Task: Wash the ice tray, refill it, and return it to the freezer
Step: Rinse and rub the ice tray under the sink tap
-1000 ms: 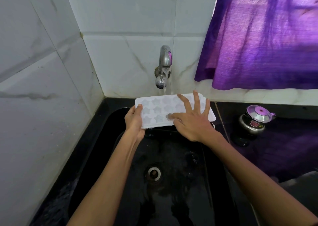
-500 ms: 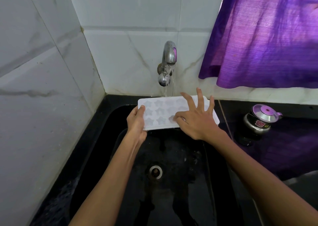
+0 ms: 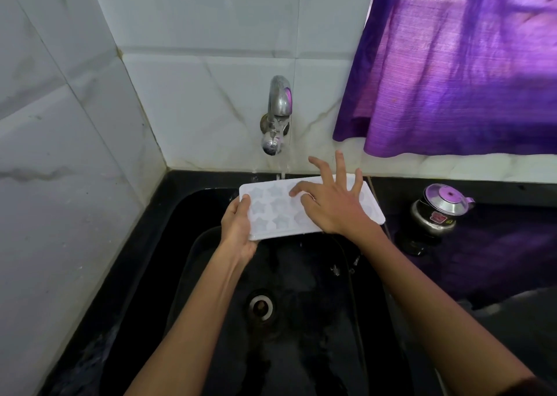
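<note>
— Starting lowest in the frame, what shows?
— A black sink [image 3: 187, 275] with its drain [image 3: 261, 306] at lower centre.
— And above that?
— The left hand [image 3: 238, 229] grips the white ice tray [image 3: 271, 208] by its left end, mid-frame; the right hand [image 3: 331, 205] lies on it, fingers spread.
— Beyond?
— Water runs from the tap [image 3: 275, 118] onto the tray's far edge; a purple curtain [image 3: 452, 63] hangs upper right.
</note>
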The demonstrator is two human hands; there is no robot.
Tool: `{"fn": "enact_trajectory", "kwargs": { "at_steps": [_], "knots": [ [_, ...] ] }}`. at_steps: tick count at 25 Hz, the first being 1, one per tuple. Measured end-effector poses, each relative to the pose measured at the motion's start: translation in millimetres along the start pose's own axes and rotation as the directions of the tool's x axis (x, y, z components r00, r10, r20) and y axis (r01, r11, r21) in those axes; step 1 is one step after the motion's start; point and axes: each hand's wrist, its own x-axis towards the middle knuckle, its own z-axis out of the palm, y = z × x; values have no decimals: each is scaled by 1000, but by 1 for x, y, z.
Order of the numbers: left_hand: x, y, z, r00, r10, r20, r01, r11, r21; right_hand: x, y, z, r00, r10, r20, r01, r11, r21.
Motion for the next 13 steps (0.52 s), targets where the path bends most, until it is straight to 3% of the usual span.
{"fn": "enact_trajectory", "kwargs": {
  "at_steps": [10, 13],
  "knots": [
    [0, -6, 10, 999, -42, 7, 42, 999, -15, 24, -5, 11, 993, -30, 110, 46, 989, -143],
    [-2, -9, 10, 998, -63, 16, 64, 998, -8, 27, -4, 11, 997, -73, 19, 75, 947, -313]
  ]
}}
